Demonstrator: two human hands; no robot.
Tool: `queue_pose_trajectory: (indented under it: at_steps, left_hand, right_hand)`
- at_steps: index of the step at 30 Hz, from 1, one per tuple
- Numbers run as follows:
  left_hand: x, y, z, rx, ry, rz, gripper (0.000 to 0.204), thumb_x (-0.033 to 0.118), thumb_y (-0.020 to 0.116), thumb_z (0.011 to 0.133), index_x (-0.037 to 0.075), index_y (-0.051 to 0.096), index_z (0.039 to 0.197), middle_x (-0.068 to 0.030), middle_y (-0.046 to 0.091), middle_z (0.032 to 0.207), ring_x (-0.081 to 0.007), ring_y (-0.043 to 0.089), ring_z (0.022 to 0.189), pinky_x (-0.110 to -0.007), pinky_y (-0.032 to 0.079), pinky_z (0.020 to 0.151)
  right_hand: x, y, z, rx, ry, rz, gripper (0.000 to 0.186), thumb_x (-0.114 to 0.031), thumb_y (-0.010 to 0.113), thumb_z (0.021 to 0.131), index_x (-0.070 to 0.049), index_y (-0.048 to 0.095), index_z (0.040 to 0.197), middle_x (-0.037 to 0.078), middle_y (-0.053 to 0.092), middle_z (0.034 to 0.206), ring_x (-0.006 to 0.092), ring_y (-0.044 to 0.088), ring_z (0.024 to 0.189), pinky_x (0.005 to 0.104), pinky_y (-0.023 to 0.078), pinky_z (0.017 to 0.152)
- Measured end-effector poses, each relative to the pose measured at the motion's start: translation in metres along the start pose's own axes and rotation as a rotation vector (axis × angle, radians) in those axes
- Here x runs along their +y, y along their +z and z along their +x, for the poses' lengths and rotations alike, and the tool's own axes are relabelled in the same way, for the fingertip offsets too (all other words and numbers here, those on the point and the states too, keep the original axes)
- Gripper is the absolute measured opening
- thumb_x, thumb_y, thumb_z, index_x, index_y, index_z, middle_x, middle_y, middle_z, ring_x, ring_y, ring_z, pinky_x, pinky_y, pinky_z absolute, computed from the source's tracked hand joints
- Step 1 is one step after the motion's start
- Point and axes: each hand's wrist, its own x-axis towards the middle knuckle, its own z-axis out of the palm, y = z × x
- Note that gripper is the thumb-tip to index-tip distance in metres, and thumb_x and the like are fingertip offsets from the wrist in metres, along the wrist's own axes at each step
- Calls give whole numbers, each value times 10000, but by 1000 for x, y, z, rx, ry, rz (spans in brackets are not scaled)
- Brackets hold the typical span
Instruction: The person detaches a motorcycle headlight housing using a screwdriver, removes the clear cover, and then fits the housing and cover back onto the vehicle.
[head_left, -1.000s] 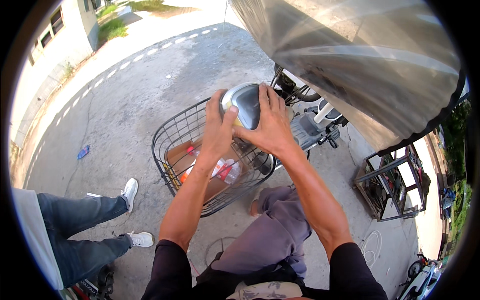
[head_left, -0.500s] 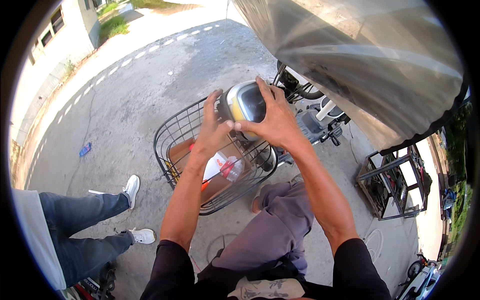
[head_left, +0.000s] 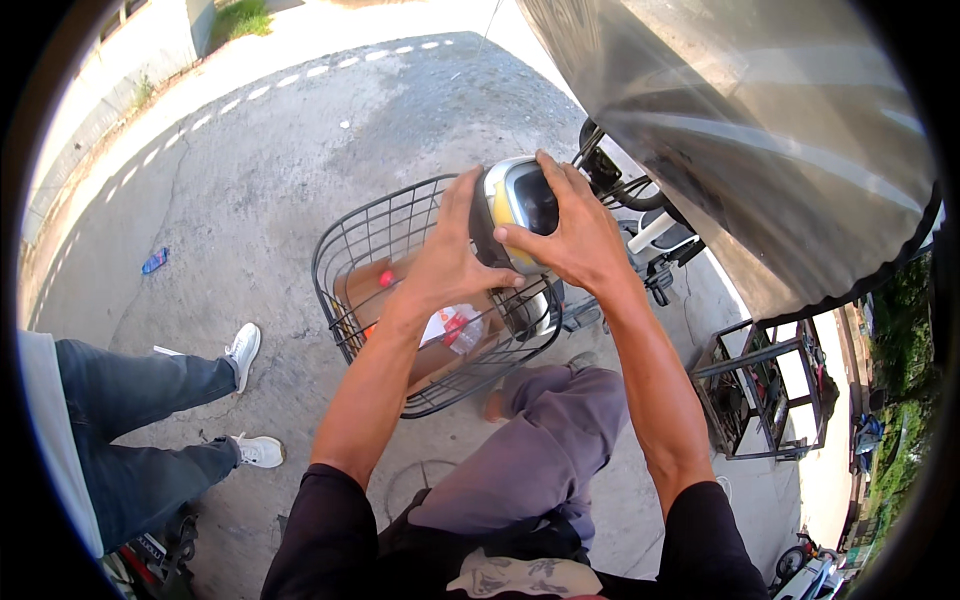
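Above the rear right side of a black wire basket (head_left: 340, 222) is a rounded silver-and-yellow housing (head_left: 507, 200) with a dark glossy window, like a headlight or dash unit. My left hand (head_left: 452, 245) clasps its dark left side, thumb at the lower edge. On the opposite side my right hand (head_left: 574, 228) grips it, fingers over the top and thumb across the yellow front. Whether the housing is fixed to anything is hidden by my hands. Inside the basket lies a cardboard box (head_left: 362, 284) holding a clear plastic bottle (head_left: 464, 334), a red round thing (head_left: 386, 278) and white paper.
A scooter with a translucent rain cover (head_left: 740, 120) stands at the right, near a metal frame rack (head_left: 755, 385) full of parts. On the left is another person in jeans (head_left: 150, 385) and white shoes. A blue wrapper (head_left: 155, 261) lies on the concrete.
The housing is turned slightly, its window facing more to the right. My left hand has shifted down its side, thumb lower. The whole view has swung a little.
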Motion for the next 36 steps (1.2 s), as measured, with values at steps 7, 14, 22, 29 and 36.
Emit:
queue_pose_trajectory:
  at_steps: [7,14,22,29,36]
  left_hand:
    - [4,1,-4,38,50,38,1471,385,1073,551,11,227,1695,-309,337,1663,-500,381,1549,-514,385,1280]
    - [10,-1,-3,34,-34,10,1464,344,1068,553,18,219,1700,-314,319,1676,-505,382,1555,-507,401,1273]
    - [-6,6,-3,-14,8,13,1582,434,1073,521,52,130,1733,-281,293,1699,-453,314,1598,-524,322,1317]
    - [5,14,-4,47,17,119,1611,570,1045,528,5,121,1722,-321,166,1725,-503,224,1617,-563,306,1307]
    - [32,21,2,64,-28,144,1317,246,960,645,10,179,1679,-291,248,1650,-477,307,1555,-524,338,1289]
  right_hand:
    - [14,5,4,-45,-25,50,1271,-707,882,730,4,402,1668,311,469,1650,456,548,1475,494,483,1184]
    - [-2,-14,12,-188,63,9,1284,-726,883,720,-1,405,1666,337,478,1629,465,561,1456,497,501,1165]
    - [13,9,-13,82,-32,22,1257,-749,875,720,-77,417,1678,337,490,1603,523,562,1423,575,491,1138]
    - [19,38,-19,243,8,169,1290,-741,895,705,4,420,1646,340,473,1616,484,533,1460,571,442,1178]
    - [35,61,-41,394,106,832,752,-375,793,991,51,517,1546,249,506,1644,400,465,1547,456,349,1284]
